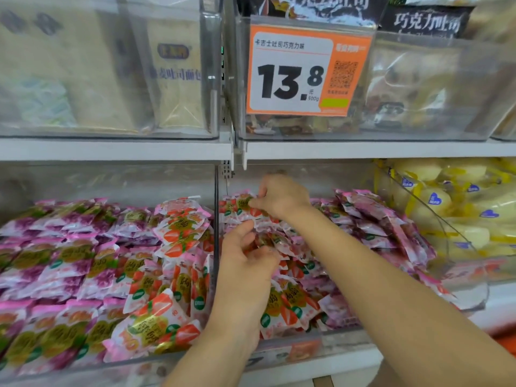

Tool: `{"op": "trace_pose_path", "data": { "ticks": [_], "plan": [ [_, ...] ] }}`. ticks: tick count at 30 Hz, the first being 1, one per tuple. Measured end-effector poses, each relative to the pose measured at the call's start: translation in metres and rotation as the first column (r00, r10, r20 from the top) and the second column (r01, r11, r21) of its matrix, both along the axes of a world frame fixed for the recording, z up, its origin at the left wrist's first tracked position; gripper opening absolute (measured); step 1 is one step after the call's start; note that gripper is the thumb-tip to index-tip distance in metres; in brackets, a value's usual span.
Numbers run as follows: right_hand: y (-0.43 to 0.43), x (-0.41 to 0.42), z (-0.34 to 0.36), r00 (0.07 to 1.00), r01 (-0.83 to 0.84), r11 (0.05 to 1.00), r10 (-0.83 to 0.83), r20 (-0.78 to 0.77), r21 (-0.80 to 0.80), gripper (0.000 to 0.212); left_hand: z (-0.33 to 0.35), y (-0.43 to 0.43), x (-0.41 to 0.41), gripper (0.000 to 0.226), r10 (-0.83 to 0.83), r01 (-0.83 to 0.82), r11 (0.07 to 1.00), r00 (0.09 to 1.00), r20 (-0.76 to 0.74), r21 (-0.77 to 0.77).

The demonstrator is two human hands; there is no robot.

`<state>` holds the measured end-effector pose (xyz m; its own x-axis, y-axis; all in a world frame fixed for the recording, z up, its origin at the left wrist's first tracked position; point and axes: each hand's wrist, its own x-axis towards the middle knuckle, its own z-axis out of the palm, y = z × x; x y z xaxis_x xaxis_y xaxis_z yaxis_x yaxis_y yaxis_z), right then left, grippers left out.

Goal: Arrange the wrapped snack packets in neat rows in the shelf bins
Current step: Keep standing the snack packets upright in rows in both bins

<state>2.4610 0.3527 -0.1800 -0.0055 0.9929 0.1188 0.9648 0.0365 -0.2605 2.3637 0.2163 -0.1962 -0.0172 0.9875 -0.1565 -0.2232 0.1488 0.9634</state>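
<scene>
Shop shelving: upper shelf (363, 150) sits low over clear bin (339, 343), tight headroom. R hand (279, 197) pinches strawberry packet (236, 204) at bin's back-left, long axis left-right; L hand (245, 256) fingers curl on packets (282, 243) mid-bin, beside divider (215, 236)

A single wide-angle camera, worn on the person's head, faces a white metal shelf unit (117, 150) almost square-on and from very close. It looks forward and slightly down. The clear plastic bins (111, 182) of pink and red wrapped snack packets (293, 300) fill the lower half of the view. The upper shelf's orange-and-white price tag (301, 71) sits near the top centre, large enough to read. Both bare forearms enter from the bottom edge, and the left hand (245, 258) and right hand (279, 195) sit near the middle of the frame. The upper corners look soft and blurred.
</scene>
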Motion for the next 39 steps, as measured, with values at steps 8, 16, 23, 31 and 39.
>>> {"op": "trace_pose_path", "data": {
  "ticks": [8, 16, 23, 31, 39],
  "plan": [
    [-0.070, 0.058, -0.002, 0.924, -0.380, 0.900, 0.358, -0.133, -0.214, 0.026, 0.000, 0.016, 0.005, 0.054, 0.009, 0.078, 0.973, 0.927, -0.375, 0.215],
    [-0.089, 0.092, 0.000, 0.971, -0.215, 0.976, 0.216, -0.102, 0.027, 0.030, -0.010, 0.030, 0.018, 0.034, -0.063, 0.584, 0.800, 0.314, -0.947, 0.140],
    [-0.089, 0.092, -0.012, 0.949, -0.132, 0.981, 0.167, 0.267, -0.145, 0.045, -0.010, 0.038, 0.018, 0.038, -0.083, 0.661, 0.749, 0.036, -0.996, -0.038],
    [-0.091, 0.104, -0.015, 0.979, -0.146, 0.989, 0.147, 0.141, -0.017, 0.015, -0.012, 0.033, 0.016, 0.048, -0.003, 0.659, 0.751, 0.079, -0.997, 0.050],
    [-0.094, 0.110, -0.011, 0.996, -0.085, 0.994, 0.083, 0.034, 0.063, 0.022, -0.013, 0.034, 0.017, 0.052, -0.066, 0.685, 0.724, -0.046, -0.997, -0.080]
  ]
}}
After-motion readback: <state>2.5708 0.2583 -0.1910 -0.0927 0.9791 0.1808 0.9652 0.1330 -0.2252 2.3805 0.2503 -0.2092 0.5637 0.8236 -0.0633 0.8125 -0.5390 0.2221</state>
